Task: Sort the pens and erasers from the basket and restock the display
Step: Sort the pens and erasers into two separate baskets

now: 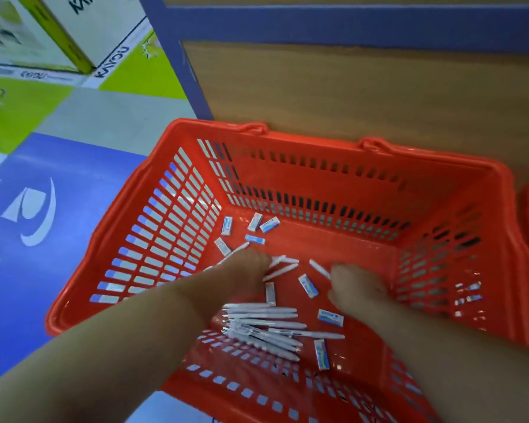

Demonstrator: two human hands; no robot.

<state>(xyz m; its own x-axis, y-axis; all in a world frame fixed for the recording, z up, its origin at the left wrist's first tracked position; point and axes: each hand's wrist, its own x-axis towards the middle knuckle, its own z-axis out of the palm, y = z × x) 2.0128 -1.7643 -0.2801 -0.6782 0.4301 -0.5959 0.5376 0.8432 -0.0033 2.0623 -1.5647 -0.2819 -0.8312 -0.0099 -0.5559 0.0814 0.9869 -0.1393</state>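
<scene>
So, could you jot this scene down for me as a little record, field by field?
container: red basket, on the floor in front of a wooden panel
pens: white, a loose bunch at the near side of the basket's bottom, a few more by the hands
erasers: small wrapped blocks scattered across the bottom
left hand: inside the basket, down among the far pens; grip too blurred to tell
right hand: inside the basket, next to a single pen; grip too blurred to tell
</scene>
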